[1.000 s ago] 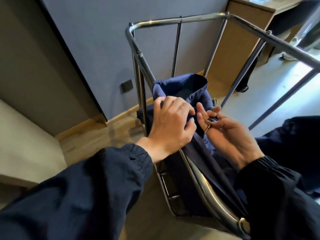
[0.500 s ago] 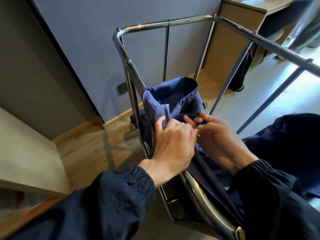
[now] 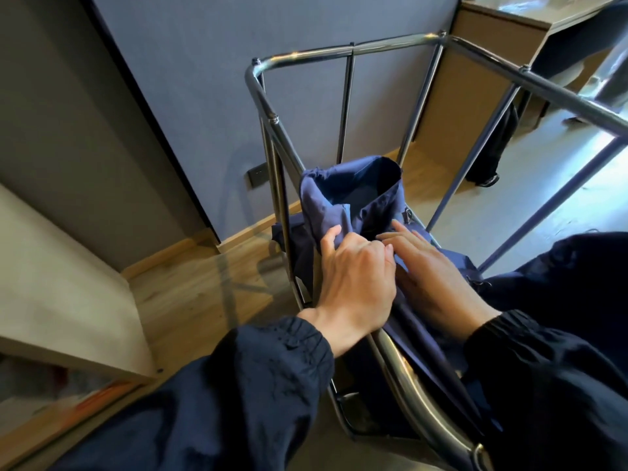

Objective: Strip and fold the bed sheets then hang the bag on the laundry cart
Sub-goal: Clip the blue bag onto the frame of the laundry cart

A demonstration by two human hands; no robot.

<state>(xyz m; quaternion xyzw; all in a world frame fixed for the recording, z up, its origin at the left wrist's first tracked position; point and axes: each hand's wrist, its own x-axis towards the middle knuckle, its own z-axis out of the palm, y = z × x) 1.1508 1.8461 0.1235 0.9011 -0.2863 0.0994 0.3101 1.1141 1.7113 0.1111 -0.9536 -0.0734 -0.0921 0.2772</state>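
A navy blue laundry bag point(image 3: 343, 195) hangs slack inside the chrome frame of the laundry cart point(image 3: 343, 51), its mouth open toward the cart's left rail. My left hand point(image 3: 353, 283) grips a bunched fold of the bag's edge right at that left rail. My right hand point(image 3: 431, 277) lies just beside it on the bag's cloth, fingers fairly straight and pointing left. A small metal ring point(image 3: 407, 215) shows on the bag near my right fingertips. Both sleeves are dark navy.
A blue-grey wall point(image 3: 221, 79) with a socket point(image 3: 256, 173) stands behind the cart. A pale cabinet point(image 3: 51, 283) is at the left, a wooden desk point(image 3: 503, 35) at the upper right, and a dark bag point(image 3: 492, 147) sits on the floor beside it.
My hands have sunk lower along the left rail. The right hand held a metal ring one second ago; it now lies flatter on the cloth. The view has tilted down and left.
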